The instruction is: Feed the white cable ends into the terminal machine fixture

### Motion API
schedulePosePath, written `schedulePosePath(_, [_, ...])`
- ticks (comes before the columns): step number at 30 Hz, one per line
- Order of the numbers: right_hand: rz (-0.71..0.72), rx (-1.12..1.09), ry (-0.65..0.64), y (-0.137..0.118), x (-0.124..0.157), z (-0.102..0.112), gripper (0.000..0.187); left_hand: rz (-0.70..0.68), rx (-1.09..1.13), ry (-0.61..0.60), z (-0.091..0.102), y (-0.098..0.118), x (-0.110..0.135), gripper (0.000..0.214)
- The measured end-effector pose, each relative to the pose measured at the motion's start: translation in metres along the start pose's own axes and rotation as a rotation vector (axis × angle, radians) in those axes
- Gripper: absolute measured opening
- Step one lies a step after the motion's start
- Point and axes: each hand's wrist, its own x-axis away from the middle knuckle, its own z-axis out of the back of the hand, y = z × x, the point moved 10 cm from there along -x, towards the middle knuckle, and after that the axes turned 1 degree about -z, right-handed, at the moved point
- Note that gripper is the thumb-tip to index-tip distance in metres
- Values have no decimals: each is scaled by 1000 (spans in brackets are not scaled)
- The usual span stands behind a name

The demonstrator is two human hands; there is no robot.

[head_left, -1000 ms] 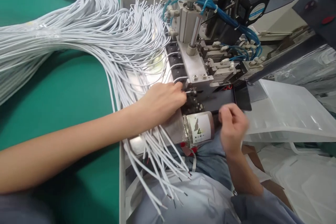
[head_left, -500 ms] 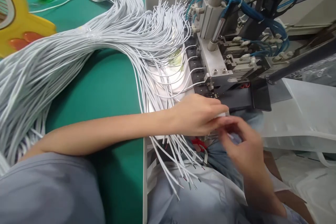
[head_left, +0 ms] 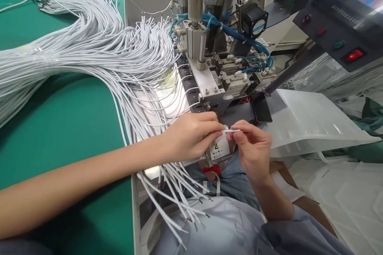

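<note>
A short stretch of white cable (head_left: 229,130) runs between my two hands, just in front of the machine. My left hand (head_left: 196,134) pinches it from the left, back of the hand upward, its forearm lying across the cables and the green table. Thumb and fingertips of my right hand (head_left: 254,147) close on the cable's other side. Beneath and behind my left forearm spreads a large bundle of white cables (head_left: 89,57), its loose ends hanging over the table edge by my lap. Several single cables lead into the black slotted blocks (head_left: 190,83) of the machine.
The machine's metal press (head_left: 196,44) with blue air tubes stands ahead. A control panel (head_left: 344,28) with a lit red switch is at the upper right. To the right lies a translucent plastic tray (head_left: 314,123). A labelled block (head_left: 220,149) sits below my hands.
My view has turned to the right, bringing the control panel in. My right hand has turned and drawn slightly apart from my left, so the cable between them now shows clearly.
</note>
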Motion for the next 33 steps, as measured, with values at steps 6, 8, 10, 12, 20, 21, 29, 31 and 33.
schedulePosePath(6, [118,137,-65,-19,-3,-9,10,14,128,71,2,-1,0,23])
schedulePosePath(8, [130,202,-103,-22,-5,-9,12,14,127,59,2,-2,0,23])
schedulePosePath(10, [148,265,-150,-26,-8,-9,12,0,102,20,0,-1,-1,25])
schedulePosePath(12, [155,319,-192,-28,-12,-10,10,-23,59,-6,-1,0,0,28])
schedulePosePath(20, [125,311,-78,-21,-13,-8,15,-2,35,70,1,-1,2,23])
schedulePosePath(21, [117,302,-52,-18,-11,-8,16,1,39,79,1,-1,2,22])
schedulePosePath(29, [377,650,-40,-46,-6,-16,15,-102,-385,107,4,11,2,20])
schedulePosePath(31, [311,666,-140,-40,-13,-21,22,-148,-538,111,4,15,3,21])
schedulePosePath(33, [255,609,-181,-36,-18,-23,25,-144,-521,125,5,14,2,22])
